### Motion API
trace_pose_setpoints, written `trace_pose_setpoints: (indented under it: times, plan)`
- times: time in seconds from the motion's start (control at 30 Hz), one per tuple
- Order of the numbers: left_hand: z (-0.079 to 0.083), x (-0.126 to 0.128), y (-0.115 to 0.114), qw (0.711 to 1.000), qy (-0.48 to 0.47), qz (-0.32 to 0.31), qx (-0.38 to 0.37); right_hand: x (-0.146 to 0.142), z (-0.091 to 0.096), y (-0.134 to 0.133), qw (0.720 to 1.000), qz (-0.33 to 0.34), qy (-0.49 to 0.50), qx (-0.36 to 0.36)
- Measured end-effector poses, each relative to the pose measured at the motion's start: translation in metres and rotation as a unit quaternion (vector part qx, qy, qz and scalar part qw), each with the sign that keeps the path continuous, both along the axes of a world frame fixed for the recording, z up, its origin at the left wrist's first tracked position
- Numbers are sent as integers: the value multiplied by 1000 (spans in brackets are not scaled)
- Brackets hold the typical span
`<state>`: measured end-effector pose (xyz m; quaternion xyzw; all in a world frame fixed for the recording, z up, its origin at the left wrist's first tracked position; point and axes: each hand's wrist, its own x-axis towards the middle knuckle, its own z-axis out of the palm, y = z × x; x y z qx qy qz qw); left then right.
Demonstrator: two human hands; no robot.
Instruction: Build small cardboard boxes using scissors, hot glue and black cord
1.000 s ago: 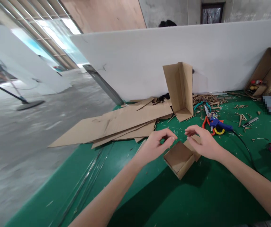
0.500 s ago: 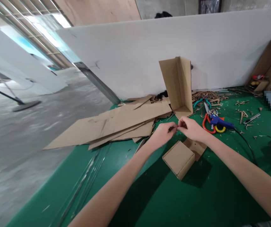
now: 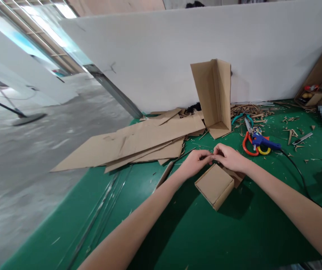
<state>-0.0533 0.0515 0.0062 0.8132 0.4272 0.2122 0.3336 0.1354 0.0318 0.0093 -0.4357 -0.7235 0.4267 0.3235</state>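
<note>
A small cardboard box [image 3: 214, 183] rested on the green bench [image 3: 234, 240], its square top panel lying flat and one corner aimed at about six o'clock. Taking the box as the centre of the dial, a loose-looking cardboard flap [image 3: 239, 180] stuck out at two o'clock; whether it belonged to the box could not be told.

The left hand [image 3: 196, 163] bent in at eleven o'clock and the right hand [image 3: 229, 157] at one, their curled fingers meeting just beyond the box's far corner. The fingertips were mostly hidden, so how nearly closed each hand was, and whether it had hold of anything thin, could not be told.

Good work here seemed to call for a light touch from both sides, wrists clear of the top panel, since firm pressure could have dented the card or skewed the box.

Farther out, a tall open cardboard carton [image 3: 213, 97] stood at twelve and cardboard sheets [image 3: 149, 138] lay piled at ten. At two, a blue glue gun [image 3: 265, 142] lay against red-handled scissors [image 3: 250, 146], with a utility knife [image 3: 303, 138] beyond.
</note>
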Motion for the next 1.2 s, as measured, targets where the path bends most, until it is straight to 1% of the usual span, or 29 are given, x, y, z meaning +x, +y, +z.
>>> trace_pose_setpoints:
  times: [0.13,0.23,0.43,0.53,0.67,0.77,0.87,1.1,1.2]
  plan:
    - [-3,-4,-7,998,-32,-11,-48,0,-3,-4,999,22,12,-34]
    - [-4,-6,-10,997,-43,-17,-65,2,-6,-7,998,39,8,-52]
    - [-6,-3,-12,999,-32,-7,-44,8,-8,-11,999,34,-15,-11]
    - [-8,-3,-15,999,-23,-4,-29,10,-7,-15,998,26,-52,13]
    - [-10,-4,-20,1000,-16,-3,-14,9,4,-22,993,19,-114,6]
    - [-11,-5,-21,1000,-5,-8,-5,7,13,-26,990,17,-137,-5]
    - [-11,-4,-20,1000,6,-15,0,6,18,-27,988,19,-153,-7]
    - [-8,-3,-22,1000,7,-28,-2,7,14,-25,987,29,-157,17]
    - [-6,-3,-23,1000,-15,-19,-9,8,9,-22,987,28,-148,50]
